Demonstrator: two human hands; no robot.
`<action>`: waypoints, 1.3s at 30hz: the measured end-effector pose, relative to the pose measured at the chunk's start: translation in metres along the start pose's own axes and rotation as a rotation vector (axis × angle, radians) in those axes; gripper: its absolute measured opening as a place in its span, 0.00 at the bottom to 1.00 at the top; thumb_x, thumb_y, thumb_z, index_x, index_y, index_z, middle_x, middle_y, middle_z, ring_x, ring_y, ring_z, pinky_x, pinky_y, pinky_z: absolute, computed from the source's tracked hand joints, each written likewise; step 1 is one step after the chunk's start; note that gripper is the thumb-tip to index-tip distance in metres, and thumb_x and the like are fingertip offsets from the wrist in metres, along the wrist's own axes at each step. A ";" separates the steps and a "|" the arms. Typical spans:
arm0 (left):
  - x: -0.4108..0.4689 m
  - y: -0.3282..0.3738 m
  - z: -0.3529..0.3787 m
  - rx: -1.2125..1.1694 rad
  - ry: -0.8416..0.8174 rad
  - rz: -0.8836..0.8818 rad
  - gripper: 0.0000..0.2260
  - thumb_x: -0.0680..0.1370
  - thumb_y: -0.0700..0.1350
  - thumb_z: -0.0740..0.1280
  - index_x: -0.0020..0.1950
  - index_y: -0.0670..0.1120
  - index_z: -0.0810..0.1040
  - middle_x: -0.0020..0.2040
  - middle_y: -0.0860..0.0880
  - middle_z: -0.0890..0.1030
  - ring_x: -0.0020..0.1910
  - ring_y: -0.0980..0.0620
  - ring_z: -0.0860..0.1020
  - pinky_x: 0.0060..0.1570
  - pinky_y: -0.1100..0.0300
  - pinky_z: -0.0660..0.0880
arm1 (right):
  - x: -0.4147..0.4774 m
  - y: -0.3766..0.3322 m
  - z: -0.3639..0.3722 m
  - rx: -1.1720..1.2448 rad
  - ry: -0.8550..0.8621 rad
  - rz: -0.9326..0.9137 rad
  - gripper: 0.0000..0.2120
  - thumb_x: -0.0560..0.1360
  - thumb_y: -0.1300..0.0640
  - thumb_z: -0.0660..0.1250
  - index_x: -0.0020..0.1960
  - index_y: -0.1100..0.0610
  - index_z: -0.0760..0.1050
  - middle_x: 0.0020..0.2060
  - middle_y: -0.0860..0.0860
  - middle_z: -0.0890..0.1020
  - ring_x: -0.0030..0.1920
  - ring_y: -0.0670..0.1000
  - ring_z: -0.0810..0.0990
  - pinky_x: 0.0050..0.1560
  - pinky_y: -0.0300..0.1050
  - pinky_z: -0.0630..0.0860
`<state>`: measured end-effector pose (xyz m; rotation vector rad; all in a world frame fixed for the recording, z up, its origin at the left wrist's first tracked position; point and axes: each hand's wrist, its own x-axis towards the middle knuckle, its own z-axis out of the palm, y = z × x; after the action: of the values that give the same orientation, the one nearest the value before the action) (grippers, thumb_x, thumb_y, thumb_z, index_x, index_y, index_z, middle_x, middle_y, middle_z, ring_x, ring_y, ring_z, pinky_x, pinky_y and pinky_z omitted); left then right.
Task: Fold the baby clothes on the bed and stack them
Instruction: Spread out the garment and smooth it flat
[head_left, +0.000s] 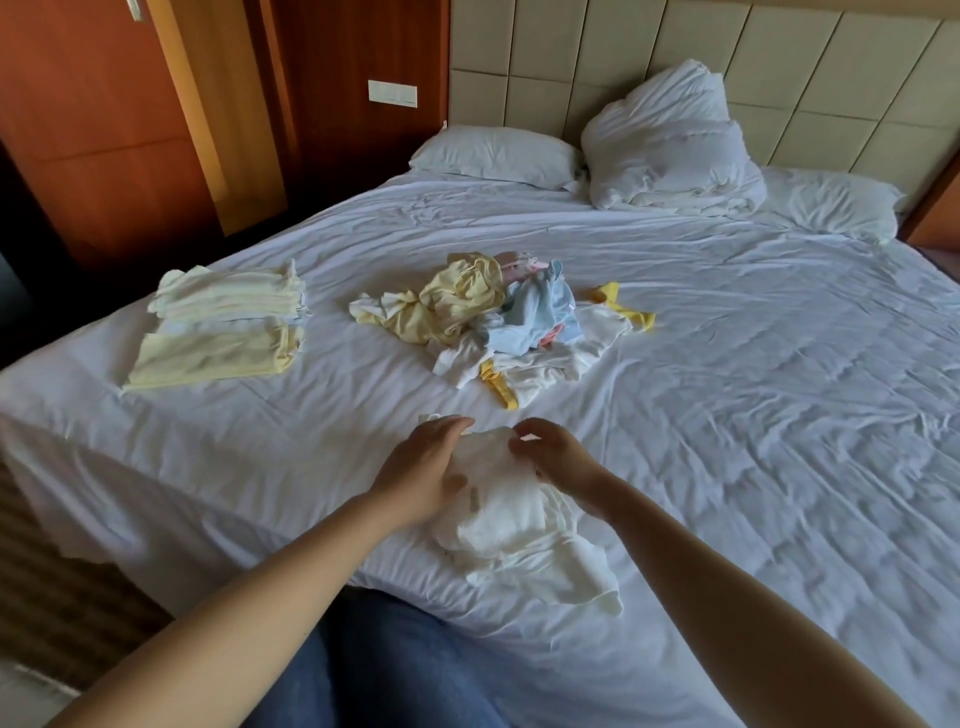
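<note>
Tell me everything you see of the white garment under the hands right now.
The crumpled white baby garment looks like soft cotton, bunched in loose folds, not yet folded. A small pale label shows on its left part. It lies on the white bed sheet near the close edge. The left hand rests flat on it; the right hand pinches its top edge.

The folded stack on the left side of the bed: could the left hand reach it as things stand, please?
Probably yes. Only bare sheet lies between the left hand, resting on the white garment, and the folded stack; nothing blocks the way.
</note>
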<state>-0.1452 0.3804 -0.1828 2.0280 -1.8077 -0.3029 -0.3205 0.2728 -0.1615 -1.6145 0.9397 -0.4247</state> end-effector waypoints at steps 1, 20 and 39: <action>0.004 0.002 -0.004 -0.023 -0.046 0.000 0.31 0.78 0.46 0.68 0.78 0.49 0.59 0.75 0.49 0.65 0.74 0.49 0.62 0.69 0.57 0.64 | 0.000 -0.004 -0.003 0.088 -0.025 -0.003 0.02 0.79 0.59 0.65 0.47 0.56 0.76 0.38 0.54 0.79 0.39 0.52 0.76 0.44 0.47 0.72; 0.060 0.031 -0.059 -0.550 0.213 -0.215 0.10 0.76 0.49 0.63 0.37 0.46 0.71 0.34 0.51 0.74 0.37 0.51 0.73 0.38 0.55 0.66 | 0.000 -0.058 -0.059 0.232 0.088 -0.171 0.08 0.77 0.63 0.66 0.51 0.53 0.81 0.39 0.51 0.77 0.38 0.48 0.72 0.40 0.42 0.68; 0.099 0.077 -0.144 -0.643 0.554 0.010 0.08 0.75 0.47 0.72 0.52 0.50 0.77 0.48 0.53 0.79 0.46 0.57 0.77 0.47 0.60 0.72 | -0.011 -0.186 -0.095 0.416 0.227 -0.442 0.05 0.64 0.57 0.76 0.40 0.51 0.84 0.38 0.54 0.78 0.41 0.53 0.72 0.43 0.43 0.66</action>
<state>-0.1405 0.2987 -0.0103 1.4567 -1.1786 -0.2438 -0.3306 0.2228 0.0416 -1.3963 0.5966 -1.0553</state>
